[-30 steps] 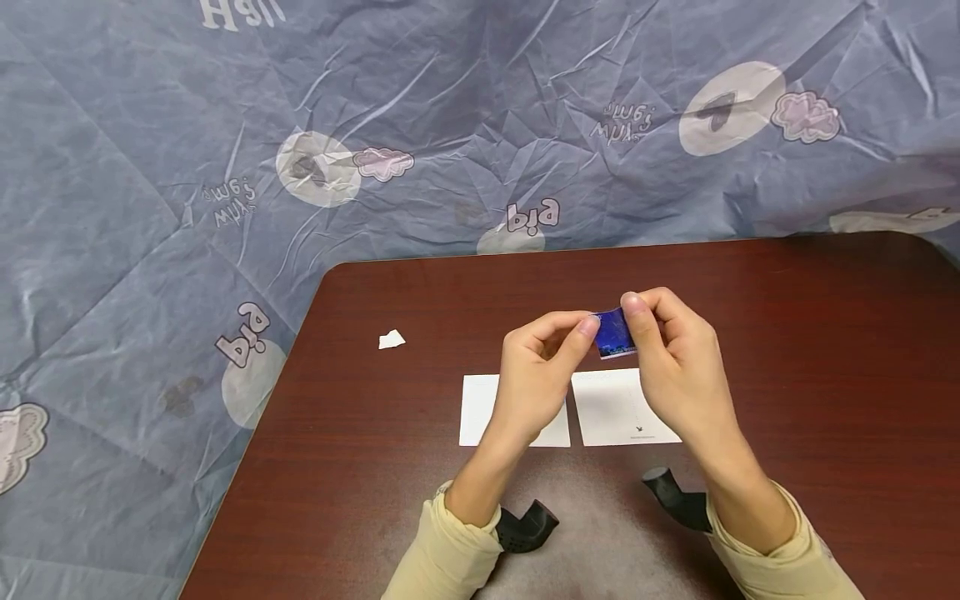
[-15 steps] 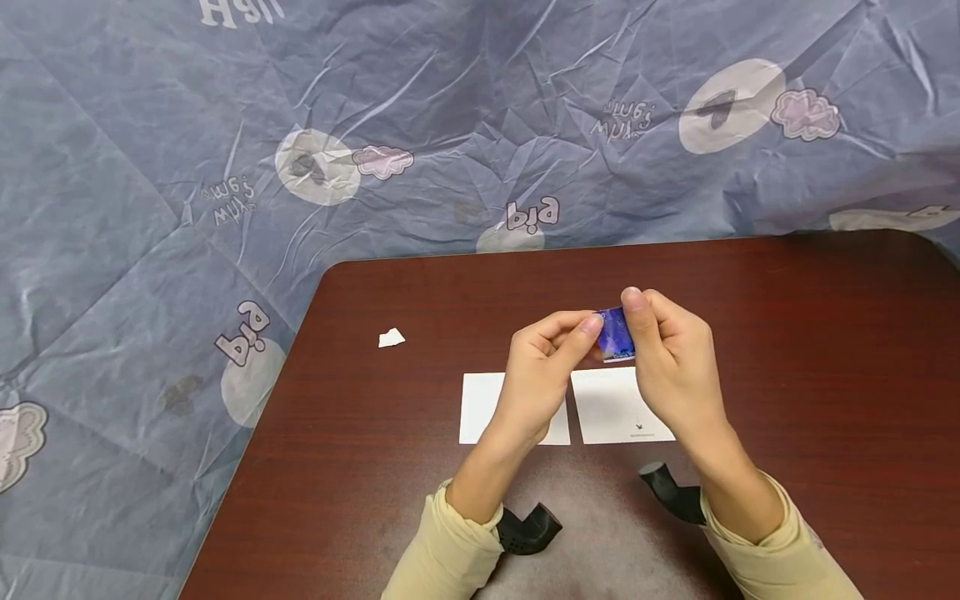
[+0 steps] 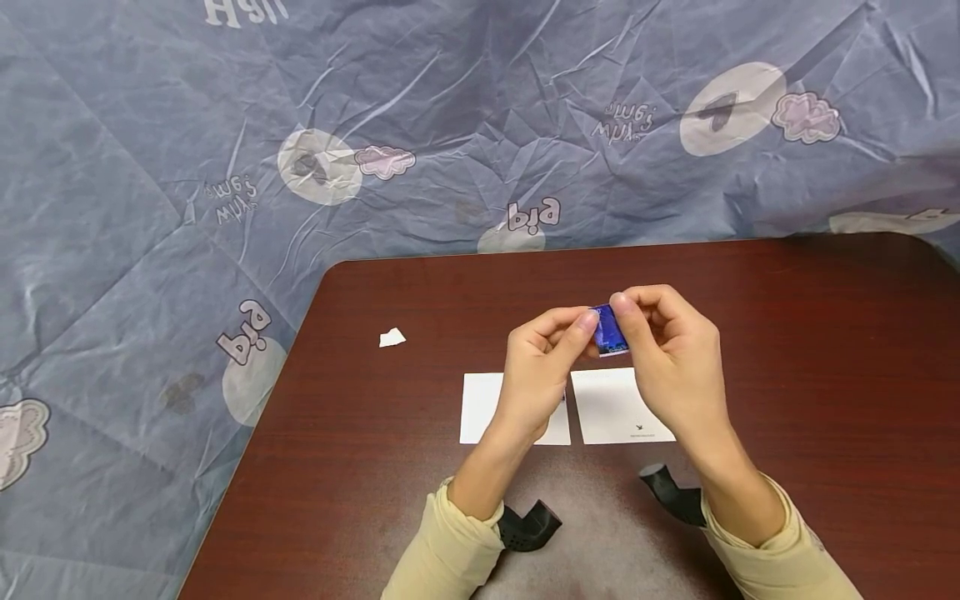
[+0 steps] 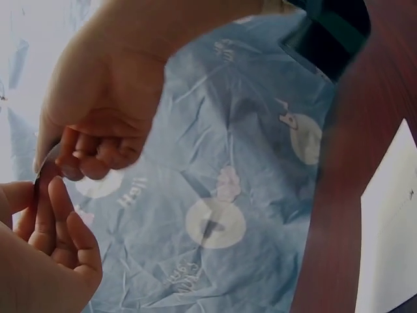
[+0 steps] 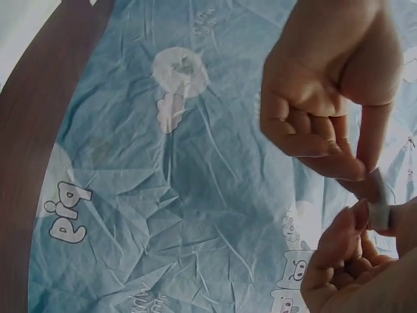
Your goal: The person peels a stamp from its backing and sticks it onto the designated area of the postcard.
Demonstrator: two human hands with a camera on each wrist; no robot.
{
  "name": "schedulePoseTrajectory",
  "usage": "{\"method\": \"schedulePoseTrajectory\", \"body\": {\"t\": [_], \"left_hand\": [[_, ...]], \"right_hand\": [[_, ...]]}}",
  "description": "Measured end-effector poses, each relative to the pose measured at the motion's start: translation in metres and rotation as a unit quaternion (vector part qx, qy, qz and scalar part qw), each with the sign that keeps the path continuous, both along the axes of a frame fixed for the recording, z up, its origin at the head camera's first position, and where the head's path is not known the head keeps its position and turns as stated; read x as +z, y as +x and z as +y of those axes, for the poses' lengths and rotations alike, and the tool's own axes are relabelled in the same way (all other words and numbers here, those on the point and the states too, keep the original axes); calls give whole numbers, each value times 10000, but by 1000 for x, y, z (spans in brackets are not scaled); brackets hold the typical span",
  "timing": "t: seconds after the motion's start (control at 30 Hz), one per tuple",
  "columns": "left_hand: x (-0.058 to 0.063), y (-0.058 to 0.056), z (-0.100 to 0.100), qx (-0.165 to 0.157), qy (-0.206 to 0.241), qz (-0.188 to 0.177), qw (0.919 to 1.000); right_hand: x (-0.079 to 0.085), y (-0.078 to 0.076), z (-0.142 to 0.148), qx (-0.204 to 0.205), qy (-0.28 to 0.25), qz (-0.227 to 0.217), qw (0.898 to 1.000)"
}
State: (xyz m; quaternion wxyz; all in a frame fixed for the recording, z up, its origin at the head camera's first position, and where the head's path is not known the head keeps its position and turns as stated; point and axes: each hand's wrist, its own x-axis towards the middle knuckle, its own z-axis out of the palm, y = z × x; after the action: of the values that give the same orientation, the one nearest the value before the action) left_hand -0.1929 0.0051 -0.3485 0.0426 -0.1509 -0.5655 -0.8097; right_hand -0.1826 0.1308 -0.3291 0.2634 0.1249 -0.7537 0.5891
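Note:
A small, thin blue rectangle (image 3: 611,333) with printed lettering and a pale lower edge is held up over the table between both hands. My left hand (image 3: 542,367) pinches its left edge between thumb and fingers. On the opposite edge, my right hand (image 3: 678,367) pinches it the same way, thumb lying over its upper corner. From the left wrist, the piece (image 4: 47,163) appears thin and slightly curved between the fingertips. In the right wrist view, its pale side (image 5: 379,205) shows beside the thumbs. The fingertips cover both side edges.
Two white cards, a left one (image 3: 477,408) and a right one (image 3: 607,408), lie side by side beneath the hands. A torn white scrap (image 3: 392,337) lies farther left on the brown table (image 3: 337,467). Behind hangs a printed blue cloth (image 3: 435,108).
My right hand has shifted slightly left, its thumb now nearer the left thumb. The blue rectangle has moved a little left and tilts slightly differently. Both hands keep their pinch.

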Motion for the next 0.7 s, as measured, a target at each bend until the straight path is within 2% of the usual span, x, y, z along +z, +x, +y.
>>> {"method": "schedulePoseTrajectory", "body": {"t": [0.1,0.2,0.33,0.5,0.6,0.7], "left_hand": [[-1,-1,1,168,-62,192,9997],[-2,-1,1,240,-40,259,9994],[-2,-1,0,-2,122,-16,9999],[-1,-1,-1,-333,362,-513,9975],[0,-1,-1,-390,443,-597,9965],[-1,-2,0,-346,470,-558,9967]], "right_hand": [[3,2,2,175,-206,-293,9992],[6,3,7,559,-678,-745,9933],[7,2,13,1049,-1369,-1167,9781],[6,1,17,1249,-1645,-1431,9679],[4,0,19,1321,-1869,-1537,9612],[1,-2,21,1598,-2315,-1648,9453]]}}
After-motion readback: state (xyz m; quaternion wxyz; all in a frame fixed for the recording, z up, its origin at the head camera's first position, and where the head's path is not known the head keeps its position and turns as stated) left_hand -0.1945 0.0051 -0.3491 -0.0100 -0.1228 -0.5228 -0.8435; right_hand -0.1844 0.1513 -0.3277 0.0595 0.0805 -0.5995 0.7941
